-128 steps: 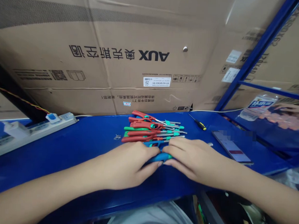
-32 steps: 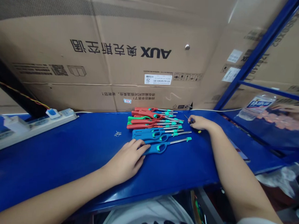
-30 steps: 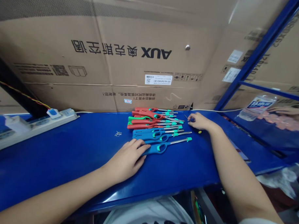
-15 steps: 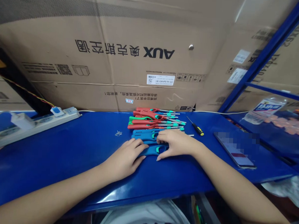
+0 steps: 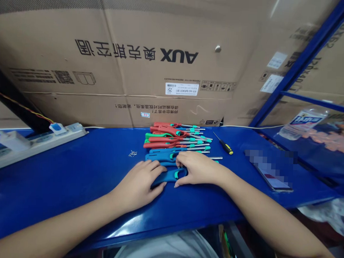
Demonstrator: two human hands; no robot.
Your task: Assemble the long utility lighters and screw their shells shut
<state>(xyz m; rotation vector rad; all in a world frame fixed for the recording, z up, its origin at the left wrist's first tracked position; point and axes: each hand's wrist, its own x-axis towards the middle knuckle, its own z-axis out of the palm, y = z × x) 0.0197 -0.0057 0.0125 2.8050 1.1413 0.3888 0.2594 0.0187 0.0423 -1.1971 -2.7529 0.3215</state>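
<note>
Left hand (image 5: 143,182): pinching the rear of a blue plastic stick lighter (image 5: 167,177) with a turquoise trigger (image 5: 176,175) between thumb and fingers.
Right hand (image 5: 197,169): closing thumb and fingers around its trigger end, hiding its front part.
Blue plastic stick lighter: lying on the glossy blue desk (image 5: 74,185), nearest in a row of similar blue plastic lighters (image 5: 159,155) and red plastic lighters (image 5: 162,145).
Trigger hazard: right fingers are crowding the neighbouring handle, so a sideways push could be jostling the row; a finger slipping onto the trigger could, I'm judging, be sparking it.
Right hand versus a second ago: no longer reaching to the black-and-yellow screwdriver (image 5: 227,148), now lying free; gripping the lighter instead. Left is keeping its hold; the dark rectangular phone (image 5: 280,184) is showing again.
</note>
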